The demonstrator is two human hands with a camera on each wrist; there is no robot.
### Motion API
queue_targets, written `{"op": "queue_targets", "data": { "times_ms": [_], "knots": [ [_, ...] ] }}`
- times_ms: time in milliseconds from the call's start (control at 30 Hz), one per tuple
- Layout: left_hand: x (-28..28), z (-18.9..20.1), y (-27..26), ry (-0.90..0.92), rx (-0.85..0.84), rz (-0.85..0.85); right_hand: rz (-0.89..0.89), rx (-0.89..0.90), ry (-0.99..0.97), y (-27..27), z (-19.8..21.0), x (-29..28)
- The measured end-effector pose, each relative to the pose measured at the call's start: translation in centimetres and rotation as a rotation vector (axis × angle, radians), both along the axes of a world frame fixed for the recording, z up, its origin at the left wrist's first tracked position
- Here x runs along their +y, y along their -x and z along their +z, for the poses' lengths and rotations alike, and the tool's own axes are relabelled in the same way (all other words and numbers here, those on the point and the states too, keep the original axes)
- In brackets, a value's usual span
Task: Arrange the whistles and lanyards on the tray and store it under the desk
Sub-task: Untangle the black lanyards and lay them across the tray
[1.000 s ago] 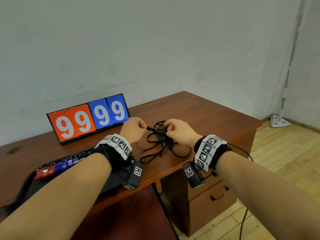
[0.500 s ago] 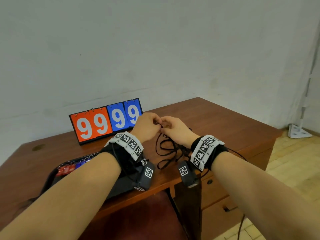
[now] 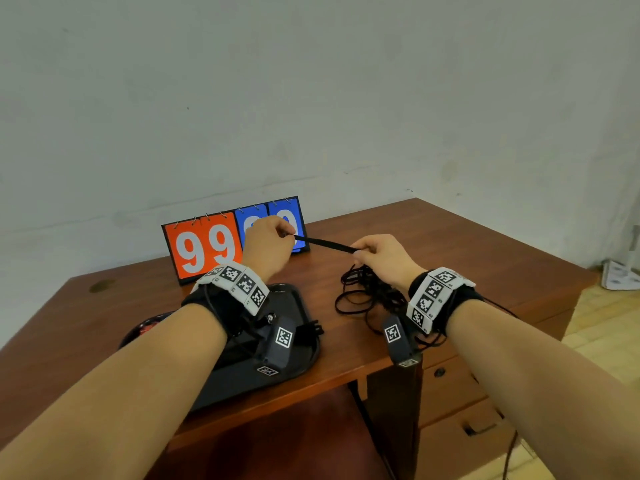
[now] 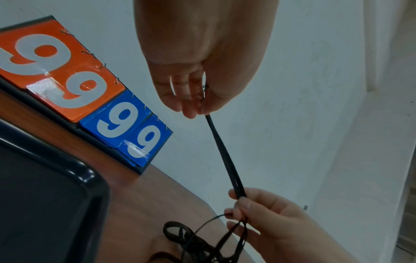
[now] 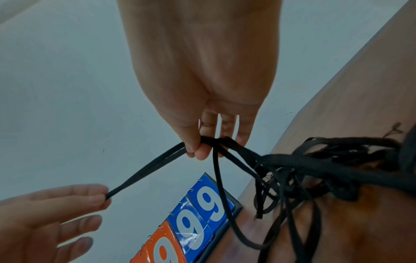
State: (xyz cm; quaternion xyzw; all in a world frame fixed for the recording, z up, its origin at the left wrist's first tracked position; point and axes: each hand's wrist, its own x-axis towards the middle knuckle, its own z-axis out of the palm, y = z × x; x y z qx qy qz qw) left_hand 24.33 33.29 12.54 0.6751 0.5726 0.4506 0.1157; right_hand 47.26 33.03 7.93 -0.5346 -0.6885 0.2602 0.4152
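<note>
Above the counter (image 3: pixel 433 244): the lanyard (image 3: pixel 325 243) is stretching taut between both hands, its long axis running left to right.
Left hand (image 3: pixel 268 245): pinching one end.
Right hand (image 3: pixel 382 256): pinching the strap, tangle (image 3: pixel 367 296) trailing beneath.
Tray (image 3: pixel 294 299): lying under the left wrist, nearer that hand.

The left forearm (image 3: pixel 145 368) hides most of the tray (image 3: pixel 298 303) and its contents.

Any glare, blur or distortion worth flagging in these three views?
Head view: evenly lit and sharp; wide-angle bend at the desk edges. Left wrist: white glare patches on the scoreboard digits; the lanyard crisp. Right wrist: the tangled lanyards near the lens are soft; the left hand is stretched at the frame edge.
</note>
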Motion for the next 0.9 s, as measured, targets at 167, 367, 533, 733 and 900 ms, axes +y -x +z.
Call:
{"op": "queue_targets", "data": {
  "times_ms": [167, 367, 533, 733, 900],
  "knots": [
    [0.3, 0.7, 2.4, -0.02, -0.055, 0.06, -0.037, -0.015, -0.001, -0.8, -0.1, 0.5],
    [0.4, 1.0, 5.2, -0.052, -0.133, 0.149, -0.101, -0.035, -0.008, -1.5, -0.3, 1.2],
    [0.8, 0.9, 7.9, -0.062, -0.196, 0.225, -0.12, -0.044, -0.015, -1.7, -0.2, 1.4],
    [0.5, 0.6, 10.2, -0.097, -0.176, 0.328, -0.127, -0.053, -0.021, -1.7, 0.0, 1.8],
    [0.4, 0.3, 12.3, -0.076, -0.19, 0.386, -0.123, -0.071, -0.015, -1.5, 0.0, 2.1]
  ]
}}
